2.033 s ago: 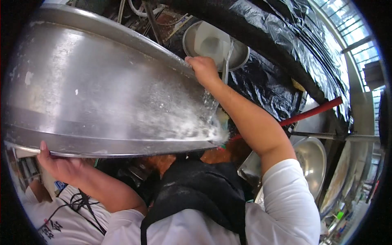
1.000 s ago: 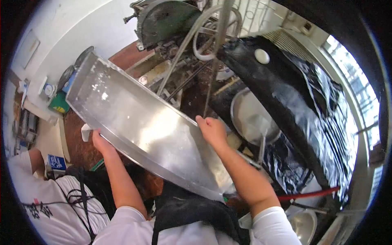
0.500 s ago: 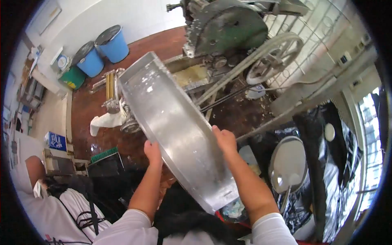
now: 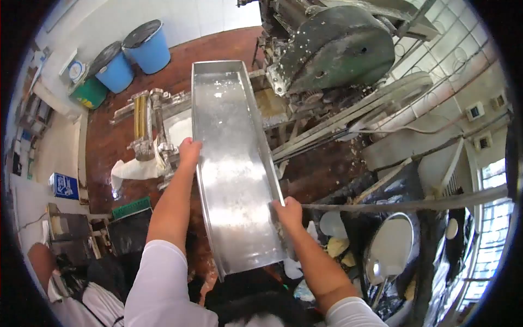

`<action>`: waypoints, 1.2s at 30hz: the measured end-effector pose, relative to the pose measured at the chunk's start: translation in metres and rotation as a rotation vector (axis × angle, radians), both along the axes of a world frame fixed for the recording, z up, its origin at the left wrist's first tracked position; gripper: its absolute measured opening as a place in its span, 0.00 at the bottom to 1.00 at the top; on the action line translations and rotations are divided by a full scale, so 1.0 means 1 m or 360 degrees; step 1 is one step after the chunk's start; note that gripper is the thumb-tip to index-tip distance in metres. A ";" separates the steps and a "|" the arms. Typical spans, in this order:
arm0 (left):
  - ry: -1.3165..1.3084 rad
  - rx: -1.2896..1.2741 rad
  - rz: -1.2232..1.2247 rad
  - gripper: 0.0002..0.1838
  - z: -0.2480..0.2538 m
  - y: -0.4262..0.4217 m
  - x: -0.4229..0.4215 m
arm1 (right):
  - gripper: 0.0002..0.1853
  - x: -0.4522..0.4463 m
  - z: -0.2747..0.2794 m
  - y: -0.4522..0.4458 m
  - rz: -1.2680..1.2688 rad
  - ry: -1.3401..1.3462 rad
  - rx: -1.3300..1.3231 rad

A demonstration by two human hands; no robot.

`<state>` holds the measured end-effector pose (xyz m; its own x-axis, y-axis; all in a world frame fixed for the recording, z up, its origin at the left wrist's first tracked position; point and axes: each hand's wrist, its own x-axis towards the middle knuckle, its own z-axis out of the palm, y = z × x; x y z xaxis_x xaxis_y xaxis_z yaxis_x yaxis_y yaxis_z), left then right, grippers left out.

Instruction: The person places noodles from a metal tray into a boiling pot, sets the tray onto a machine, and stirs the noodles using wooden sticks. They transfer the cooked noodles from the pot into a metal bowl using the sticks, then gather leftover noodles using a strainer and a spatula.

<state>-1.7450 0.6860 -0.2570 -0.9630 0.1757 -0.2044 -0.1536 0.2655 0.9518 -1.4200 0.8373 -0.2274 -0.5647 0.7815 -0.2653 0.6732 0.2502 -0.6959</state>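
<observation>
A long, shallow metal tray [image 4: 231,180] with raised edges hangs between my hands, its far end beside the rollers of a machine. White residue speckles its inner surface near the far end. My left hand [image 4: 190,151] grips the left rim about midway along, thumb on top. Lower down on the opposite side, my right hand [image 4: 287,211] is closed on the right rim. Past the tray's left side are brass-coloured rollers [image 4: 141,121] and a pale cloth or sheet [image 4: 136,170] draped below them.
Two blue bins [image 4: 147,48] and a green bin [image 4: 90,92] stand at the back left. A large green machine cover [image 4: 338,52] and belts [image 4: 354,125] are on the right. A round pan [image 4: 391,248] lies lower right. A person in white [image 4: 101,302] is at lower left.
The tray has swung from a sideways position to one pointing ahead, toward the machine. Both hands have stayed on its rims. The view has turned toward the rollers and bins.
</observation>
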 end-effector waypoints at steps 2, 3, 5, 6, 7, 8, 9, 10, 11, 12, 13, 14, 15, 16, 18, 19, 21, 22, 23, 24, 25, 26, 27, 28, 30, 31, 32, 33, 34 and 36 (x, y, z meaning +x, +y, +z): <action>-0.0026 -0.0031 -0.0030 0.04 -0.012 0.006 -0.015 | 0.21 -0.010 -0.012 0.000 -0.0043 0.0015 -0.0017; -0.0039 -0.0048 -0.0041 0.05 -0.021 0.008 -0.025 | 0.21 -0.015 -0.016 0.001 -0.0058 0.0028 -0.0030; -0.0049 -0.0147 -0.0076 0.06 -0.042 0.006 -0.040 | 0.21 -0.025 -0.024 0.000 -0.0070 0.0051 -0.0058; -0.0046 -0.0233 -0.0107 0.08 -0.043 0.007 -0.043 | 0.20 -0.028 -0.024 -0.001 -0.0094 0.0024 -0.0073; -0.0042 -0.0320 -0.0141 0.09 -0.042 0.006 -0.045 | 0.20 -0.030 -0.023 -0.003 -0.0120 -0.0001 -0.0088; -0.0025 -0.0426 -0.0141 0.10 -0.042 0.005 -0.046 | 0.20 -0.034 -0.020 -0.003 -0.0147 -0.0018 -0.0096; -0.0003 -0.0527 -0.0145 0.11 -0.041 0.007 -0.047 | 0.20 -0.035 -0.021 -0.005 -0.0136 -0.0027 -0.0082; 0.0021 -0.0626 -0.0154 0.12 -0.039 0.009 -0.048 | 0.19 -0.033 -0.021 -0.010 -0.0128 -0.0036 -0.0067; 0.0087 -0.0648 -0.0141 0.13 -0.040 0.007 -0.050 | 0.19 -0.033 -0.024 -0.020 -0.0114 -0.0053 -0.0055; 0.0156 -0.0673 -0.0125 0.13 -0.028 0.010 -0.050 | 0.17 -0.040 -0.006 -0.030 -0.0201 0.0008 -0.0235; 0.0229 -0.0692 -0.0104 0.14 -0.019 0.012 -0.053 | 0.17 -0.044 -0.008 -0.039 -0.0235 0.0050 -0.0334; 0.0289 -0.0731 -0.0141 0.14 -0.010 0.014 -0.060 | 0.16 -0.044 -0.012 -0.048 -0.0271 0.0093 -0.0430; 0.0353 -0.0768 -0.0180 0.14 -0.003 0.019 -0.068 | 0.15 -0.046 -0.013 -0.056 -0.0309 0.0139 -0.0524; 0.0421 -0.0802 -0.0221 0.15 0.009 0.024 -0.073 | 0.14 -0.054 0.016 -0.067 -0.0342 0.0076 -0.0648; 0.0460 -0.0976 -0.0377 0.14 0.040 0.030 -0.078 | 0.13 -0.060 0.030 -0.086 -0.0292 -0.0003 -0.0677; 0.0480 -0.1069 -0.0451 0.14 0.054 0.033 -0.081 | 0.13 -0.061 0.033 -0.094 -0.0263 -0.0033 -0.0750; 0.0601 -0.1126 -0.0538 0.14 0.062 0.034 -0.088 | 0.14 -0.063 0.033 -0.116 -0.0289 0.0404 -0.1021; 0.0637 -0.1158 -0.0557 0.14 0.071 0.035 -0.088 | 0.15 -0.062 0.052 -0.118 -0.0125 0.0385 -0.1086; 0.0679 -0.1188 -0.0576 0.14 0.080 0.036 -0.089 | 0.16 -0.060 0.052 -0.121 0.0003 0.0448 -0.1322; 0.0714 -0.1206 -0.0649 0.13 0.089 0.037 -0.093 | 0.18 -0.063 0.060 -0.119 0.0124 0.0328 -0.1508; 0.0741 -0.1224 -0.0716 0.13 0.094 0.031 -0.100 | 0.20 -0.067 0.066 -0.121 0.0253 0.0191 -0.1689; 0.0764 -0.1247 -0.0791 0.13 0.098 0.028 -0.104 | 0.21 -0.069 0.071 -0.125 0.0291 0.0182 -0.1762; 0.0762 -0.1287 -0.0856 0.13 0.100 0.028 -0.109 | 0.22 -0.074 0.075 -0.128 0.0330 0.0168 -0.1829; 0.0755 -0.1319 -0.0912 0.13 0.101 0.030 -0.115 | 0.23 -0.081 0.077 -0.125 0.0374 0.0142 -0.1888; 0.0743 -0.1318 -0.0954 0.14 0.095 0.034 -0.133 | 0.26 -0.099 0.079 -0.108 0.0490 -0.0028 -0.2089; 0.0742 -0.1284 -0.0966 0.15 0.086 0.036 -0.137 | 0.27 -0.109 0.079 -0.102 0.0515 -0.0100 -0.2203; 0.0759 -0.1228 -0.0961 0.15 0.082 0.046 -0.148 | 0.30 -0.118 0.076 -0.093 0.0559 -0.0168 -0.2250; 0.0813 -0.1160 -0.0966 0.15 0.083 0.055 -0.161 | 0.29 -0.135 0.070 -0.078 0.0481 -0.0137 -0.2254; 0.0823 -0.1114 -0.0977 0.15 0.082 0.053 -0.163 | 0.29 -0.144 0.063 -0.070 0.0392 -0.0137 -0.2292; 0.0800 -0.1107 -0.0995 0.14 0.091 0.050 -0.163 | 0.28 -0.165 0.039 -0.054 0.0104 -0.0196 -0.2372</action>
<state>-1.9082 0.7361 -0.1657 -0.7437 0.6664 -0.0541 0.5673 0.6718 0.4764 -1.5854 0.7834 -0.1886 -0.5027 -0.2675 -0.8221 0.7609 -0.5882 -0.2739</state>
